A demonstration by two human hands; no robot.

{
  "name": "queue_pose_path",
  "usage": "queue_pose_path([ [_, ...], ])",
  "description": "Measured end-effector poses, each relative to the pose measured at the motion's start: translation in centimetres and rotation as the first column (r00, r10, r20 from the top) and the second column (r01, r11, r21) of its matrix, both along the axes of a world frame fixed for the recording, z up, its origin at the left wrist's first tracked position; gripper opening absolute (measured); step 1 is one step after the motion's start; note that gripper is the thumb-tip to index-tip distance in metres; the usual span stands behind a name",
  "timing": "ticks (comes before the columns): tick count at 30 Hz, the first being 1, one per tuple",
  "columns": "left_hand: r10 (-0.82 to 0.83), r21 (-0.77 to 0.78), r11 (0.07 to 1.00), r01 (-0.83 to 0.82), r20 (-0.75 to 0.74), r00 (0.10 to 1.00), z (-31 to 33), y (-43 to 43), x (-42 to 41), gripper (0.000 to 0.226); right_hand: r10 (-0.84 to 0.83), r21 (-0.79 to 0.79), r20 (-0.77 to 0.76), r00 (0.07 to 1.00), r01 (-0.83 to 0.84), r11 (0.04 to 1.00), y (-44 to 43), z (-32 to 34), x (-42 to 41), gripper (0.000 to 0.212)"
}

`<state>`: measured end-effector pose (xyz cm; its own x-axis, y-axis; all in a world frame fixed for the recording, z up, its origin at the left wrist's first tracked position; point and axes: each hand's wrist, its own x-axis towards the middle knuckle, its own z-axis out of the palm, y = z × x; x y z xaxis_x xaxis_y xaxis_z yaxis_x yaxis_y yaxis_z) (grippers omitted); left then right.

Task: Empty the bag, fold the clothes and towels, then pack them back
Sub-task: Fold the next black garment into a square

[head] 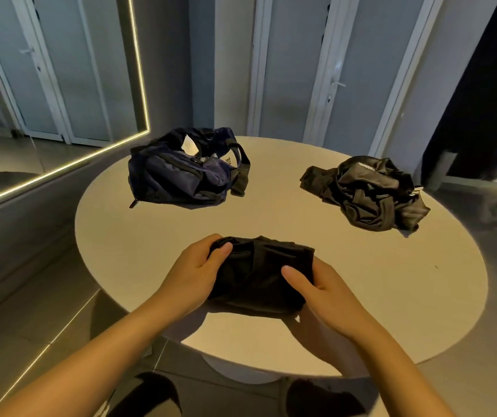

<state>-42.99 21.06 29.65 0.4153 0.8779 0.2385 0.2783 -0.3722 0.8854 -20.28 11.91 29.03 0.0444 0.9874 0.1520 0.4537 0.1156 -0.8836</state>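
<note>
At near edge of round bench [139, 251]: left hand [194, 272] and right hand [319, 288] both grip a folded black garment [259, 275], thumbs on top, fingers curled beneath. Far left: dark blue bag [181, 173], unzipped. Far right, well apart: crumpled black clothes pile [367, 192].
</note>
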Motion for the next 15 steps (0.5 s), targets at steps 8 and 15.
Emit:
queue_pose_path([
  [8,0.223,-0.246,0.947,-0.208,0.034,0.974,-1.0,2.0,2.2,0.027,-0.338,-0.049,0.038,0.941,0.339,0.939,3.2,-0.9,-1.2,0.045],
  [15,0.351,0.291,0.901,-0.322,-0.053,0.935,-0.3,1.5,2.6,0.019,-0.427,-0.1,0.113,0.897,0.438,0.894,4.9,-1.2,-1.2,0.035],
])
